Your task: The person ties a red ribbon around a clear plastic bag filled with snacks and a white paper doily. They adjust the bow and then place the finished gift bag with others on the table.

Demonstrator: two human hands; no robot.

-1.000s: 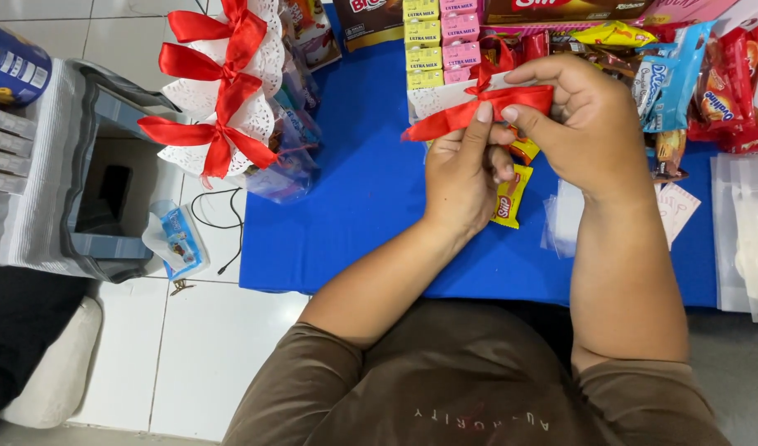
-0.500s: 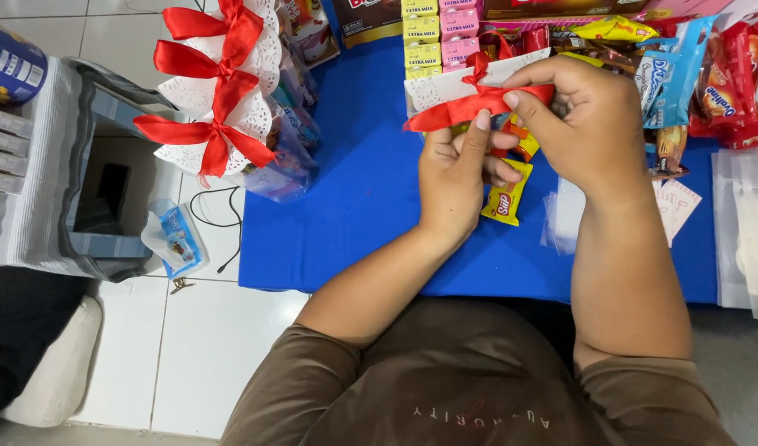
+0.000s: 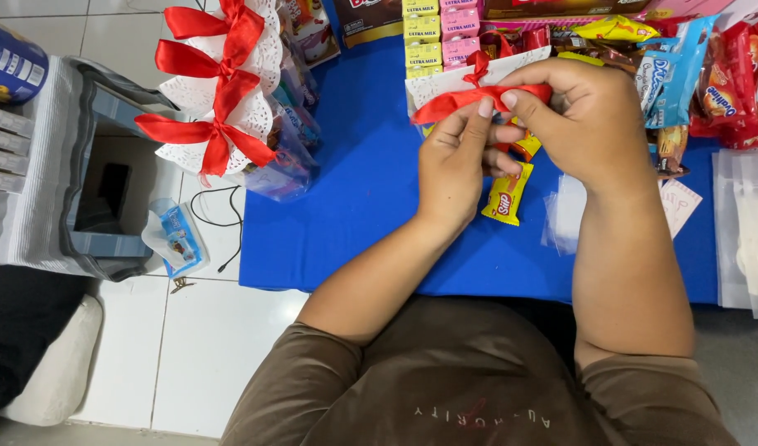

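My left hand [image 3: 455, 162] and my right hand [image 3: 579, 122] both pinch a red ribbon [image 3: 449, 103] tied around the top of a small gift pack with a white lace paper edge [image 3: 445, 80]. The ribbon stretches between my thumbs above a blue cloth [image 3: 362, 173]. A yellow snack sachet [image 3: 504, 196] hangs or lies just under my fingers; whether it is inside the pack is unclear.
Three finished packs with red bows and white lace [image 3: 218, 91] lie at the cloth's left edge. Small milk cartons [image 3: 420, 33] and snack packets [image 3: 709, 74] line the back. Clear plastic bags [image 3: 746, 223] sit right. A grey box [image 3: 90, 190] stands on the left floor.
Both hands have kept working the ribbon; the ribbon ends have been drawn tighter and the hands shifted slightly upward over the pack.
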